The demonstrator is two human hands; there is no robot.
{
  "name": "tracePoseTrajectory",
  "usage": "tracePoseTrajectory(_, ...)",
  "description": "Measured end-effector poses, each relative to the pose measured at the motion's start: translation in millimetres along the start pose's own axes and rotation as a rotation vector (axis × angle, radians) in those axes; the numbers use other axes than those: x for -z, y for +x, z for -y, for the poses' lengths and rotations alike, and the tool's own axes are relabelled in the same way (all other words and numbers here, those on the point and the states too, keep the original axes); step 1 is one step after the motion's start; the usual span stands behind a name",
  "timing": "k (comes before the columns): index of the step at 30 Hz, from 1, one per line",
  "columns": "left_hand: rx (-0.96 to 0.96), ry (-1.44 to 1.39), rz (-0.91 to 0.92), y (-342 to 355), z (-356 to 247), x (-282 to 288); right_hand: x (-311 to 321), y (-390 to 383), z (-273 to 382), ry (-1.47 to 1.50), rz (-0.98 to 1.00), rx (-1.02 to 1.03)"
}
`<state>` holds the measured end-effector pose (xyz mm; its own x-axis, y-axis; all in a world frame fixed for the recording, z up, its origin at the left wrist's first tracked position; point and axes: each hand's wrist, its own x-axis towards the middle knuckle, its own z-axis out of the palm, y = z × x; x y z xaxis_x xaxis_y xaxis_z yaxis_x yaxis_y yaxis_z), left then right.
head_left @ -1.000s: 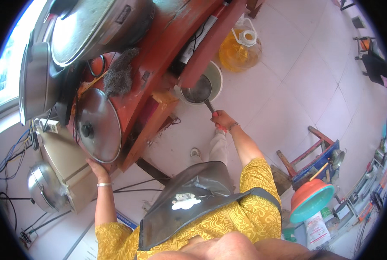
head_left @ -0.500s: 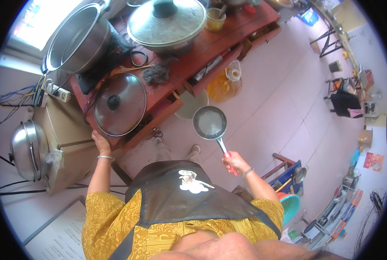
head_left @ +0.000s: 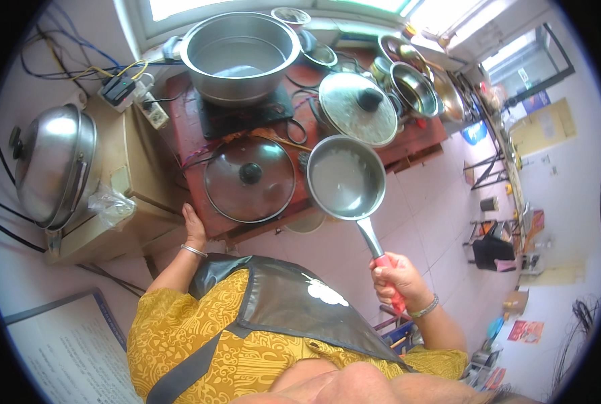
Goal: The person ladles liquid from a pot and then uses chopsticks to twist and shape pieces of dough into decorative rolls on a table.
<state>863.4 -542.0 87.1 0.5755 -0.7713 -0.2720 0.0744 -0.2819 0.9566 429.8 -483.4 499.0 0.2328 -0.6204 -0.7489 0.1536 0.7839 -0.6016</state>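
Right grip (head_left: 399, 281): fingers wrapped around the red handle (head_left: 383, 261) of a round grey metal saucepan (head_left: 341, 172).
Left grip (head_left: 194, 231): free of any object, fingers extended, touching the near left corner of a red wooden surface (head_left: 187, 124).
Saucepan: held in the air, just beyond the right grip and slightly to its left, open side up; glare makes its contents hard to tell.
Round clear-glass lid with black knob (head_left: 266, 192): lies on the surface, near the left grip, beyond it and to its right.
Round silver metal lid with black knob (head_left: 351, 124): well beyond the right grip, past the saucepan.
Deep silver metal pot (head_left: 243, 87): well beyond the left grip, standing uncovered on a flat black cooktop (head_left: 246, 118).
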Motion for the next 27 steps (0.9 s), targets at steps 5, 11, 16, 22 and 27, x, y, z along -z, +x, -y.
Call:
tracePoseTrajectory(5,0.198,-0.105,0.036,-3.0,9.6,49.3,-68.6,24.5,78.1,-0.011,0.141,0.097)
tracePoseTrajectory(11,0.402,0.01,0.122,15.5,139.2,175.2,-135.6,86.0,158.9,-0.17,0.249,0.239)
tracePoseTrajectory(16,0.682,0.087,-0.056,-50.5,102.9,206.5,-165.1,156.5,203.5,-0.245,0.104,0.259)
tracePoseTrajectory(22,0.843,0.13,-0.199,-91.2,93.7,229.0,-182.2,223.9,233.1,-0.621,-0.079,0.466)
tracePoseTrajectory(27,0.939,0.043,-0.249,-92.4,124.2,255.9,-171.4,258.6,250.3,-0.864,-0.222,0.604)
